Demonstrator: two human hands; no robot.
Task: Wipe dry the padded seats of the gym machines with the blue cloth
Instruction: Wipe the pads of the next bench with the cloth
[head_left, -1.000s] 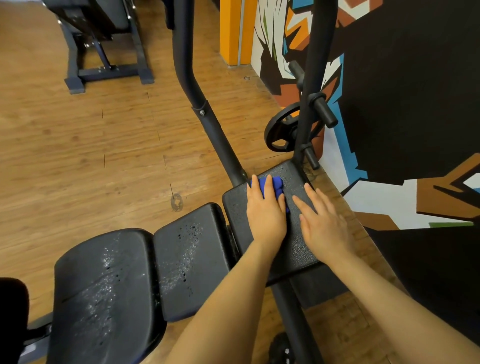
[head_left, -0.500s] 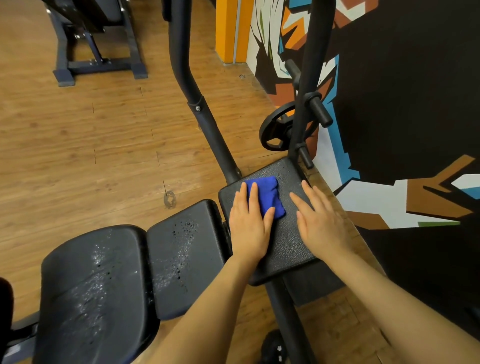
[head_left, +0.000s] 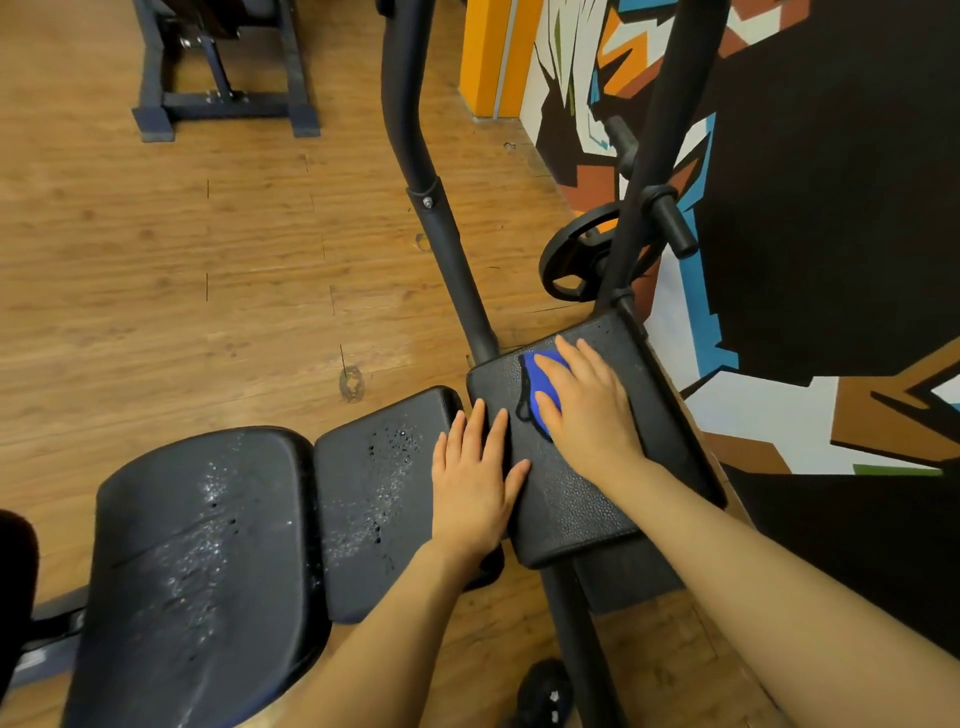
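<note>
A large black padded seat (head_left: 208, 561) speckled with water droplets lay farthest left of the small black textured end pad (head_left: 571, 499), with a narrower wet black pad (head_left: 379, 488) between them. The left hand (head_left: 475, 486) rested flat across their gap, its grip relaxed and apart. On the end pad the right hand (head_left: 587, 402) pressed the blue cloth (head_left: 543, 400) with straight fingers.

Pebbled matt seat pad (head_left: 571, 499), soft blue cloth (head_left: 540, 395) (floor (head_left: 156, 260): wood-grain).
</note>
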